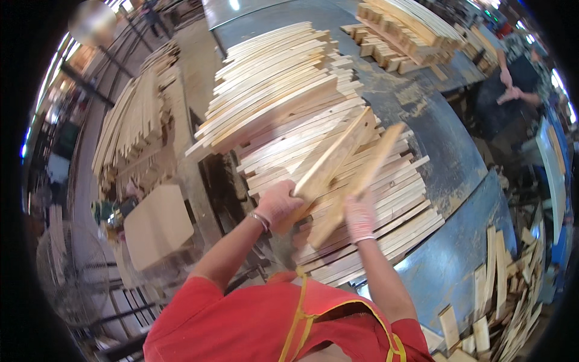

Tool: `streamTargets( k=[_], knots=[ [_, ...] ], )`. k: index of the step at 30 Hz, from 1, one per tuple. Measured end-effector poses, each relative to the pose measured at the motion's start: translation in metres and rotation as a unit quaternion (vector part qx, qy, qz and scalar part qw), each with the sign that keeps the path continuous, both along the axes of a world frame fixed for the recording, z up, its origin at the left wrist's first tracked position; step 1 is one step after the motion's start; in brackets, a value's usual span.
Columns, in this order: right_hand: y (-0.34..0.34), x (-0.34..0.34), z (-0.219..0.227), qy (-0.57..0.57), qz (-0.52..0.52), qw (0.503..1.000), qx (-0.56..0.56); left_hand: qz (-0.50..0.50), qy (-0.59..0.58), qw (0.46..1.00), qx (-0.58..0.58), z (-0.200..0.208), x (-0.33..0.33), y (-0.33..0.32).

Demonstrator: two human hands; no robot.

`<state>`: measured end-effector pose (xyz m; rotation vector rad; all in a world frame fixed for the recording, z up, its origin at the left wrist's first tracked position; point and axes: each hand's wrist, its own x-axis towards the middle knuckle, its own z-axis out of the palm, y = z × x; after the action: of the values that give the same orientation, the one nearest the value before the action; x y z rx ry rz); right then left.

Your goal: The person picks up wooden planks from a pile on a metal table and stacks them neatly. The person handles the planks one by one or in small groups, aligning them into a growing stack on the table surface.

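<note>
Presently, listed from largest to smallest:

1. Blue metal table (458,265), dusty and scuffed, carrying the stock. It runs from the far edge down to the near right corner.

2. Main stack of slats (313,139), pale planed wood, fanned in many layers across the middle of the table and overhanging its left edge. Judged by its bulk, most of the stacking is already done here; whether more is to be added or taken off cannot be told.

3. Second pile of short blocks and boards (404,36) at the far edge of the table, well apart from the hands.

4. Loose slats leaning in a rack (136,114) beyond the table's left edge, near a pale flat board (157,224) lower down.

5. Offcuts (500,289) heaped off the table's near right corner, unsorted.

6. 2 slats in hand, both tilted up over the near part of the main stack:
 - left slat (335,154), wider, its lower end in the left hand (278,202), gloved, fingers wrapped tight round it;
 - right slat (362,181), narrower, lower end in the right hand (360,216), gloved, fingers closed on it.
 Neither slat yet lies flat on the stack; both remain to be set down.

7. Another person's arms (512,90) work at the far right corner, apart from all this.
</note>
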<state>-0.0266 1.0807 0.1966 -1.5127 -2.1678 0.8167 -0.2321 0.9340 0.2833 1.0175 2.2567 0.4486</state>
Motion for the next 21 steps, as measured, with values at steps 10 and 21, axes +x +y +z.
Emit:
streamTargets(
  k=[10, 21],
  knots=[
    [-0.034, 0.055, 0.055, 0.343, 0.055, 0.838, -0.421, -0.057, 0.037, 0.997, 0.024, 0.026, 0.045, 0.022],
    [-0.148, 0.540, -0.001, 0.007, -0.437, 0.886, -0.154, -0.221, 0.397, 0.884, 0.112, 0.009, 0.122, 0.029]
  ],
)
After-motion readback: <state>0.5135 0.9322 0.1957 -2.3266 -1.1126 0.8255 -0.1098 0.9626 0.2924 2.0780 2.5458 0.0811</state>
